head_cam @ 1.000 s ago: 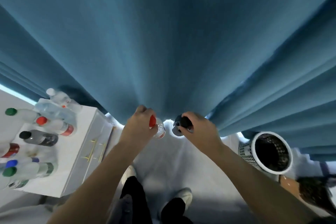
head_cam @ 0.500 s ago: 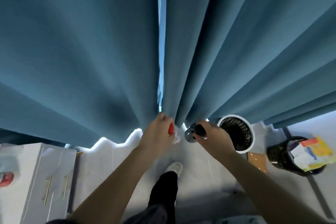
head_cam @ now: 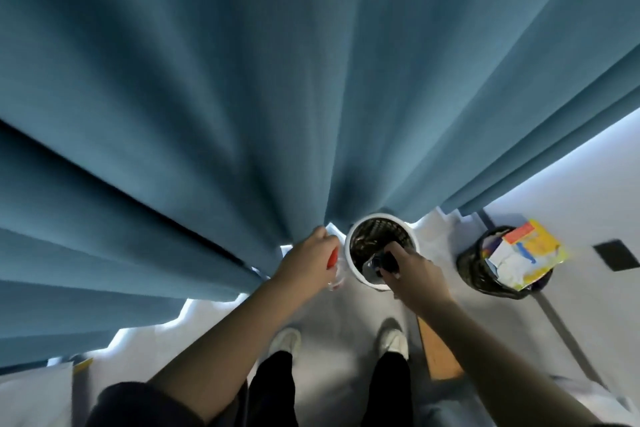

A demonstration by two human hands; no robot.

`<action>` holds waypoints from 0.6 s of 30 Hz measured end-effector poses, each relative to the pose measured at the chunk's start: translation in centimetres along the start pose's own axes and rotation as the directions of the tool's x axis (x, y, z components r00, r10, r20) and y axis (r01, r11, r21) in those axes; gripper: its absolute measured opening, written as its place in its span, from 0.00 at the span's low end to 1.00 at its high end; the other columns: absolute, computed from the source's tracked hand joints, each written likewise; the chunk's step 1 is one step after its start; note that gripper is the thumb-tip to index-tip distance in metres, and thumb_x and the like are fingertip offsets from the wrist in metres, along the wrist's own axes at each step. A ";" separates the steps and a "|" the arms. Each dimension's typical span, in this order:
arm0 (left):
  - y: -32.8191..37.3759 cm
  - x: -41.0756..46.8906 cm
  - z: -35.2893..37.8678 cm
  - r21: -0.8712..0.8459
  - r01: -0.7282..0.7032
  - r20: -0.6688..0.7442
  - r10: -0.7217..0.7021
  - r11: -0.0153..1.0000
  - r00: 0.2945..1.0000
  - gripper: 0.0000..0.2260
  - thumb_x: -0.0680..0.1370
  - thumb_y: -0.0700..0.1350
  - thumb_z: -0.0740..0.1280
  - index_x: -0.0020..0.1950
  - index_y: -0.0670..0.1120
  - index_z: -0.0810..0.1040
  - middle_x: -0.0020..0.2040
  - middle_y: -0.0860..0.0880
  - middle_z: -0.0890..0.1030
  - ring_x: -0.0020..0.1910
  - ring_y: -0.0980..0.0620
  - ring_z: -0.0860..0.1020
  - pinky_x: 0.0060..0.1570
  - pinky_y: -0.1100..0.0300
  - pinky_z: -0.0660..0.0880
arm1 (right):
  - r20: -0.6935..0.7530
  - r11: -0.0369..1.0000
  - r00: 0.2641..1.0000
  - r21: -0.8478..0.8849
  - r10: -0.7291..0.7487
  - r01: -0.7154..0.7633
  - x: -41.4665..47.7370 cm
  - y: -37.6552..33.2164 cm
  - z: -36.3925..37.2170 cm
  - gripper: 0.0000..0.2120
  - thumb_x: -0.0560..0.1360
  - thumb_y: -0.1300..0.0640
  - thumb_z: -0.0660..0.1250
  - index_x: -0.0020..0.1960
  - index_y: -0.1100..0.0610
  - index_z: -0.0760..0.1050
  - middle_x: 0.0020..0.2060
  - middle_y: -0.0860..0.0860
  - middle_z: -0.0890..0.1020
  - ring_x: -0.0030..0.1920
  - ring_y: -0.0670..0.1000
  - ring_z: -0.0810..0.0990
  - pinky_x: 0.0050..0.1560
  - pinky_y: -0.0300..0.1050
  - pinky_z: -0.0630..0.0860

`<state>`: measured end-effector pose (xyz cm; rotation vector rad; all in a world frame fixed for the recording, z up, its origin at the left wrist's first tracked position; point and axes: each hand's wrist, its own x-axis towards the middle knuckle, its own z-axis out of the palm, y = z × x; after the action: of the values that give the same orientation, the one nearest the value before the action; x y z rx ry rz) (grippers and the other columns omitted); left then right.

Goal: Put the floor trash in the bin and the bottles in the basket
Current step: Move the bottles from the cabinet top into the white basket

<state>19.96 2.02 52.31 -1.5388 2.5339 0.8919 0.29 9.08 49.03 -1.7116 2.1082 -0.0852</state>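
Observation:
A white-rimmed mesh basket [head_cam: 353, 236] stands on the floor at the foot of the blue curtain, straight ahead of me. My right hand [head_cam: 414, 274] grips a dark bottle with a black cap [head_cam: 377, 262] over the basket's opening. Just left of the basket, my left hand [head_cam: 310, 262] holds a clear bottle with a red cap [head_cam: 333, 258]. A black bin [head_cam: 474, 265] holding colourful paper trash [head_cam: 530, 253] stands to the right of the basket.
The blue curtain [head_cam: 277, 97] fills the upper view and hangs down to the floor behind the basket. A brown flat piece [head_cam: 438, 354] lies on the floor by my right shoe [head_cam: 393, 340]. A dark square [head_cam: 616, 255] marks the floor at far right.
I have turned and stepped right, so the white cabinet with bottles left the view. The basket is now directly ahead and my right hand has brought the dark bottle over its opening.

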 end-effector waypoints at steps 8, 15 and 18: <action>6.8 6.8 9.1 -0.056 0.176 0.026 -0.175 0.983 0.984 0.06 0.74 0.42 0.64 0.49 0.43 0.74 0.53 0.47 0.71 0.41 0.44 0.76 0.38 0.55 0.70 | 0.127 0.999 0.992 0.044 -0.017 0.011 4.0 14.0 0.9 0.16 0.74 0.49 0.65 0.60 0.51 0.69 0.47 0.53 0.80 0.48 0.59 0.80 0.42 0.49 0.74; 6.8 14.3 16.2 -0.125 0.230 0.070 -0.223 0.965 0.972 0.11 0.75 0.47 0.67 0.55 0.44 0.75 0.55 0.47 0.71 0.46 0.45 0.78 0.48 0.53 0.76 | 0.232 0.997 0.973 0.077 -0.002 -0.016 10.1 18.9 5.3 0.17 0.75 0.47 0.64 0.62 0.50 0.68 0.49 0.54 0.81 0.50 0.57 0.80 0.47 0.49 0.76; 5.0 19.2 20.5 -0.142 0.237 0.079 -0.227 0.961 0.971 0.14 0.76 0.48 0.67 0.60 0.46 0.75 0.57 0.48 0.70 0.51 0.45 0.78 0.50 0.56 0.75 | 0.257 0.996 0.966 0.084 0.012 -0.035 14.4 20.8 9.5 0.18 0.76 0.48 0.63 0.64 0.50 0.66 0.51 0.54 0.80 0.51 0.57 0.80 0.47 0.48 0.76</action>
<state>1.07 -1.47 31.22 -1.7738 2.2281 1.0987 -17.69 2.43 29.96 -1.5546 1.9052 0.0479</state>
